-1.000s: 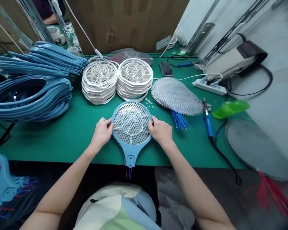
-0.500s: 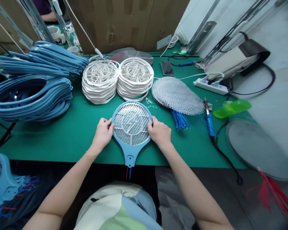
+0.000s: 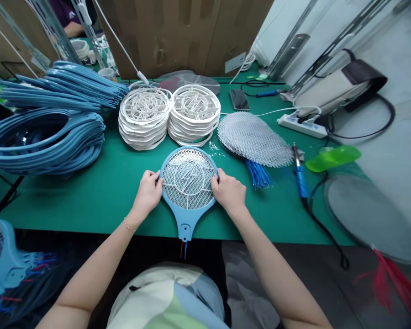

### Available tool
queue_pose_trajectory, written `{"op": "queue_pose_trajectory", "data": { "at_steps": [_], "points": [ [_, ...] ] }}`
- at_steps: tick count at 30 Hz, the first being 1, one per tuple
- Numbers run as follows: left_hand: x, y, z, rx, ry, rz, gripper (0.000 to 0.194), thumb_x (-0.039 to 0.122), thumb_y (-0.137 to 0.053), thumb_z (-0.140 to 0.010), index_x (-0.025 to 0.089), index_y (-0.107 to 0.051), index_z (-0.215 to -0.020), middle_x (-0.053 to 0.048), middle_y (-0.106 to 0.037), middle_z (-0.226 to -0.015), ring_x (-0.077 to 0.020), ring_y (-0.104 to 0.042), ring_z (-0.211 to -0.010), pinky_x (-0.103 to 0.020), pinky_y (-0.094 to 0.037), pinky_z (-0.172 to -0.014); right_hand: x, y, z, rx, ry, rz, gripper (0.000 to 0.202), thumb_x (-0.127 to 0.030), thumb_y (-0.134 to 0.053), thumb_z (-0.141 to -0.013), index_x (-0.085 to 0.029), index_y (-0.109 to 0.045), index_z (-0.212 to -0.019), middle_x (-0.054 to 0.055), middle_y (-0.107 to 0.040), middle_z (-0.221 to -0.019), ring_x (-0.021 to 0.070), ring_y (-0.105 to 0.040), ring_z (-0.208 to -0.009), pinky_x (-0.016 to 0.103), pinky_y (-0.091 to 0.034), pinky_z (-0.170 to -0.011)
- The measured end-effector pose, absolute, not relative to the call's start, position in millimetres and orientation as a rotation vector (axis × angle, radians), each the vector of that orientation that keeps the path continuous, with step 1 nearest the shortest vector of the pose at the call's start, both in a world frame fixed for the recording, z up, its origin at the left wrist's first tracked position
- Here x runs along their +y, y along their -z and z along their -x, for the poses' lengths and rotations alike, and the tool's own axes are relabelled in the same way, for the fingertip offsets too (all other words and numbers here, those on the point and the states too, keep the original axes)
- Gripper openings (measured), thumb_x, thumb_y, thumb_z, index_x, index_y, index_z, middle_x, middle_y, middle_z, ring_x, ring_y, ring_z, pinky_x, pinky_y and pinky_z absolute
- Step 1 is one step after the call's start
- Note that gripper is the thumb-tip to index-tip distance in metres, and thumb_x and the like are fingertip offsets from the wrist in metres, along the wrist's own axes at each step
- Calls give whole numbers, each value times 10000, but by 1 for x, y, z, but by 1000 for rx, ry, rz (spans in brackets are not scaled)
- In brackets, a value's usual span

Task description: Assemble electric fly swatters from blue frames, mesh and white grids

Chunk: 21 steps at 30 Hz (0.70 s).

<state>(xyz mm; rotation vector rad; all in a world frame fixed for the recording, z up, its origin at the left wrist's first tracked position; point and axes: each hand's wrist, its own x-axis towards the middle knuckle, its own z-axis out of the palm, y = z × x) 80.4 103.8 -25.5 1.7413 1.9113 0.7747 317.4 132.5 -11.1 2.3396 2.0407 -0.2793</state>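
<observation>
A blue racket head (image 3: 186, 217) with a metal mesh and a white lightning-bolt insert lies at the table's front edge, its neck toward me. Red and blue wires hang from the neck. My left hand (image 3: 150, 192) pinches its left rim between thumb and fingers. On the opposite rim, my right hand (image 3: 229, 189) grips in the same way. Beyond the racket stand two stacks of white ring frames (image 3: 144, 119), (image 3: 193, 116). Silver mesh sheets (image 3: 255, 137) with blue wires lie to the right of them.
Blue racket frames (image 3: 44, 141) are piled at left, with more blue heads (image 3: 12, 260) below. At right are a blue-handled soldering iron (image 3: 300, 176), a green object (image 3: 334, 158), a power strip (image 3: 302, 125), a phone (image 3: 239, 99) and grey mesh discs (image 3: 373, 219) with red wires.
The whole view has shifted very slightly. Both hands keep their hold on the racket's rims, and the light pattern on its mesh looks a little different.
</observation>
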Motion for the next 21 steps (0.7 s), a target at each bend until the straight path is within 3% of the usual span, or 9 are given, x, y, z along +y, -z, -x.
{"op": "queue_pose_trajectory", "data": {
  "at_steps": [3, 5, 7, 10, 14, 16, 18, 21],
  "points": [
    [102, 26, -80, 1928, -750, -1773, 337, 242, -507, -977, 141, -662, -1259, -79, -574, -1008, -190, -615, -879, -336, -523, -855, 131, 14, -318, 2054, 287, -2350, 496, -275, -358, -982, -177, -531, -1437, 142, -738, -1026, 288, -700, -897, 342, -495, -752],
    [98, 23, -84, 1969, -745, -1790, 388, 257, -498, -983, 132, -614, -1332, -145, -579, -1174, -259, -607, -1047, -395, -515, -915, 130, 16, -319, 2071, 309, -2345, 503, -276, -362, -981, -189, -520, -1451, 133, -737, -1040, 284, -695, -901, 338, -494, -752],
    [93, 19, -92, 2002, -731, -1896, 464, 265, -453, -1005, 134, -508, -1447, -197, -489, -1425, -339, -487, -1296, -487, -440, -1047, 130, 19, -321, 2088, 326, -2334, 509, -279, -356, -987, -188, -509, -1463, 132, -734, -1062, 274, -688, -903, 329, -493, -759],
    [84, 18, -109, 1785, -555, -2279, 544, 324, -367, -1047, 210, -311, -1575, -103, -298, -1639, -319, -210, -1520, -537, -213, -1214, 133, 22, -325, 2103, 332, -2325, 520, -292, -338, -1000, -176, -483, -1486, 138, -726, -1095, 269, -680, -912, 328, -497, -776],
    [79, 27, -124, 1406, -243, -2516, 606, 464, -322, -1056, 245, -206, -1610, -30, -193, -1670, -264, -121, -1550, -473, -127, -1250, 129, 16, -321, 2109, 325, -2327, 560, -312, -294, -1018, -130, -404, -1536, 179, -673, -1222, 302, -651, -1034, 384, -509, -857],
    [79, 30, -125, 1409, -184, -2511, 612, 478, -310, -1057, 220, -222, -1605, -36, -153, -1671, -267, -115, -1549, -465, -145, -1248, 114, 14, -310, 2190, 231, -2358, 639, -384, -266, -1031, -64, -262, -1585, 234, -542, -1411, 343, -545, -1247, 442, -467, -986],
    [80, 32, -125, 1410, -161, -2516, 606, 454, -313, -1059, 197, -230, -1602, -42, -130, -1670, -274, -103, -1549, -463, -165, -1244, 90, 18, -295, 2392, 165, -2298, 757, -500, -246, -1027, -45, -84, -1610, 234, -313, -1592, 359, -316, -1455, 505, -334, -1135],
    [82, 31, -123, 1385, -157, -2548, 598, 392, -333, -1055, 188, -215, -1604, -53, -124, -1669, -280, -103, -1548, -457, -195, -1237, 55, 34, -275, 2635, 287, -2017, 795, -590, -221, -1009, -154, 54, -1613, 137, -132, -1671, 348, -82, -1540, 614, -150, -1196]
  ]
}}
